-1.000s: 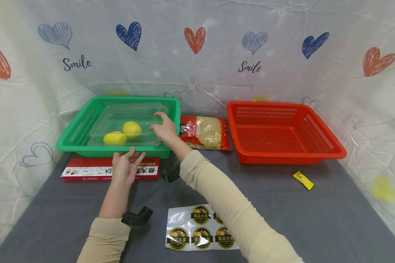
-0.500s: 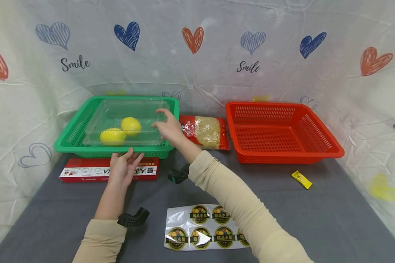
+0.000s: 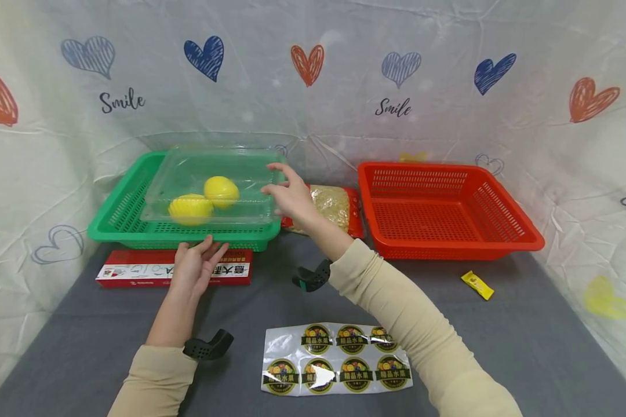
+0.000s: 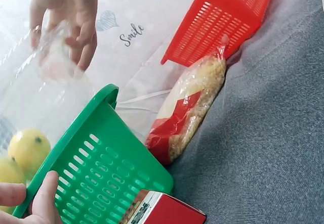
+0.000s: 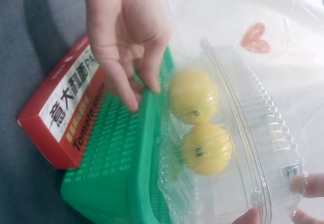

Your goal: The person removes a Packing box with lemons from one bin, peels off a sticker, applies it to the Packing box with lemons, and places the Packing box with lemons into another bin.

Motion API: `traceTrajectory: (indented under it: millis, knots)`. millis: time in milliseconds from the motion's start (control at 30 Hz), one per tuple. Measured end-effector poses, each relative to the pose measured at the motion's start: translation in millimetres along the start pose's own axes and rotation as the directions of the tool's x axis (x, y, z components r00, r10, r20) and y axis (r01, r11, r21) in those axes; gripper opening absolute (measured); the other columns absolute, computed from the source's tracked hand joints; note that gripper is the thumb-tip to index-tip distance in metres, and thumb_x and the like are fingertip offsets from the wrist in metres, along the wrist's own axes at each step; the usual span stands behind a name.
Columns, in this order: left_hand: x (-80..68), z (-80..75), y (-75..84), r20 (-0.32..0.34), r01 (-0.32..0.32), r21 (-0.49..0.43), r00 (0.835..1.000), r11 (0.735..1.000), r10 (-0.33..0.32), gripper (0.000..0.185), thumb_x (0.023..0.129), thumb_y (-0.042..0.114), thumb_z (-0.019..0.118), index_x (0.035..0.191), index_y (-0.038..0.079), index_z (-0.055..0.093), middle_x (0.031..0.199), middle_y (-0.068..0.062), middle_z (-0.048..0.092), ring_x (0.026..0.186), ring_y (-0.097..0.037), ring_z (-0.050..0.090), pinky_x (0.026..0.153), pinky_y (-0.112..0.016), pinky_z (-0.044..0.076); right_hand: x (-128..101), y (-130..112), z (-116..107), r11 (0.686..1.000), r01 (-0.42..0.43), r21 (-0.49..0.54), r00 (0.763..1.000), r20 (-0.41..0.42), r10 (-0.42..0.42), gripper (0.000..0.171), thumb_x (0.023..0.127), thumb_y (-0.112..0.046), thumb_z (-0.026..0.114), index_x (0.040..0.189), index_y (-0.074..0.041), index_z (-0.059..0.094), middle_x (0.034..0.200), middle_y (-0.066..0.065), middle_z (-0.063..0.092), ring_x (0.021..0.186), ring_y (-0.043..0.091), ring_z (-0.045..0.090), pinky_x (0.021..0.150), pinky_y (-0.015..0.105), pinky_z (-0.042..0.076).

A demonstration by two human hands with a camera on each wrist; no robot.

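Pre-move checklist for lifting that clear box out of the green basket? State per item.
1. Right hand grips clear box at its right end: ok.
2. Box lifted above green basket floor: ok; fully past the rim: cannot tell.
3. Lid closed over both lemons: ok, latch cannot tell.
4. Left hand touches the basket's front rim, fingers straight: ok.
5. Box level: not ok, slightly tilted.
6. Red basket holds nothing: ok.
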State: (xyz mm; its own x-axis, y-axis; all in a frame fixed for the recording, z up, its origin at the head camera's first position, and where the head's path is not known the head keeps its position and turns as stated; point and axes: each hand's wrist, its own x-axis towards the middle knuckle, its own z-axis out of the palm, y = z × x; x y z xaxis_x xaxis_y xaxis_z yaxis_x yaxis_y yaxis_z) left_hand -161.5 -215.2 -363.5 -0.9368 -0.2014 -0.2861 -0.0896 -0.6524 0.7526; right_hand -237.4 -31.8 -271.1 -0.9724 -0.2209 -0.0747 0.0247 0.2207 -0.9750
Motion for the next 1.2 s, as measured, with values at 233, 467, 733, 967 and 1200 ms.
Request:
traceTrajectory:
  millis: [233, 467, 733, 967, 1200]
  knots:
    - [3.5, 1.5, -1.3, 0.021, -0.013, -0.04, 1.0, 0.999, 0.013, 0.042, 0.092, 0.007, 0.05, 0.125, 0.018, 0.025, 0.115, -0.001, 0.033, 0.107, -0.016, 0.04, 0.097, -0.036, 0.036, -14, 0, -22, 0.999, 0.038, 0.027, 0.999, 0.004, -0.038, 0.046, 0.088, -0.012, 0.058, 0.131, -0.025, 0.047, 0.112, 0.008, 0.057, 0.064, 0.016, 0.051, 0.048, 0.028, 0.044]
    - [2.9, -0.9, -2.0, 0.04, -0.045, -0.003, 0.998, 0.999, 0.045, 0.028, 0.095, 0.006, 0.043, 0.116, 0.016, 0.03, 0.116, -0.002, 0.036, 0.107, -0.018, 0.043, 0.097, -0.034, 0.037, -31, 1, -45, 0.997, 0.074, 0.029, 0.997, 0.024, -0.075, 0.044, 0.088, -0.009, 0.056, 0.13, -0.02, 0.048, 0.111, 0.011, 0.056, 0.094, 0.024, 0.057, 0.052, 0.026, 0.045]
    - [5.3, -1.3, -4.7, 0.057, -0.073, -0.01, 0.996, 0.997, 0.074, 0.042, 0.093, 0.003, 0.046, 0.129, 0.017, 0.029, 0.119, -0.003, 0.04, 0.099, -0.015, 0.055, 0.096, -0.036, 0.038, -48, 6, -72, 0.997, 0.068, 0.022, 0.997, 0.042, -0.068, 0.044, 0.088, -0.011, 0.055, 0.13, -0.023, 0.047, 0.12, 0.011, 0.052, 0.098, 0.023, 0.055, 0.06, 0.032, 0.047]
    - [5.4, -1.2, -4.1, 0.055, -0.092, 0.049, 0.994, 0.995, 0.09, 0.044, 0.087, 0.019, 0.06, 0.127, 0.017, 0.041, 0.112, -0.003, 0.049, 0.092, -0.011, 0.059, 0.078, -0.026, 0.05, -62, 11, -90, 0.997, 0.076, -0.017, 0.996, 0.046, -0.075, 0.045, 0.089, -0.011, 0.054, 0.131, -0.02, 0.046, 0.119, 0.014, 0.051, 0.097, 0.028, 0.054, 0.067, 0.031, 0.047]
    - [4.9, 1.7, -1.4, -0.035, -0.034, 0.101, 0.999, 0.994, 0.038, 0.059, 0.093, 0.012, 0.051, 0.138, 0.015, 0.013, 0.129, -0.003, 0.035, 0.112, -0.013, 0.046, 0.087, -0.025, 0.045, -75, 17, -107, 0.999, 0.031, -0.011, 0.998, 0.048, -0.03, 0.047, 0.089, -0.013, 0.054, 0.134, -0.023, 0.043, 0.128, 0.014, 0.044, 0.104, 0.026, 0.052, 0.071, 0.035, 0.05]
